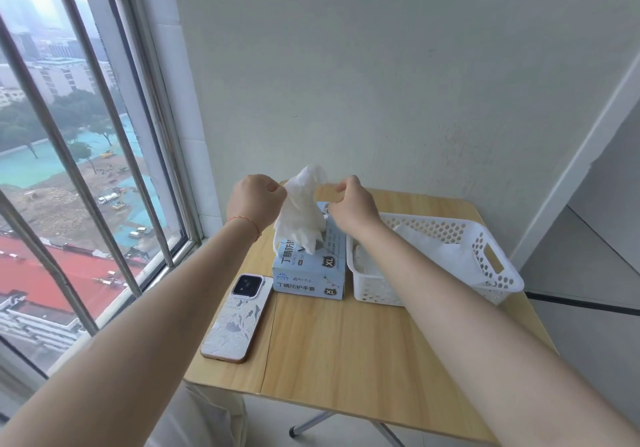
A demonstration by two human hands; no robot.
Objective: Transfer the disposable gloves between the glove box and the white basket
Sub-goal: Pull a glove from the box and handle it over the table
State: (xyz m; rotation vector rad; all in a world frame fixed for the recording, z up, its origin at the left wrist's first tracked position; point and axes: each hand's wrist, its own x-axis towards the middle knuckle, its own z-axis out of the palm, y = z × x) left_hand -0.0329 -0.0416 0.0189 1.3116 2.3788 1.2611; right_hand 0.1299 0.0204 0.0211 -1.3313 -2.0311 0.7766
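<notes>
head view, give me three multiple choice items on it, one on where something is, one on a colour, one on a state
1. Where does the phone lie?
A. on the table, left of the glove box
B. inside the white basket
C. on top of the glove box

2. What colour is the glove held over the glove box?
A. blue
B. white
C. black

3. What is the state of the white basket?
A. upside down
B. upright with white gloves inside
C. stacked on the glove box

Answers:
1. A, it lies face down on the table beside the box's left side.
2. B, the glove pinched by the left hand and right hand is white.
3. B, its open top faces up and white material lies inside.
</notes>
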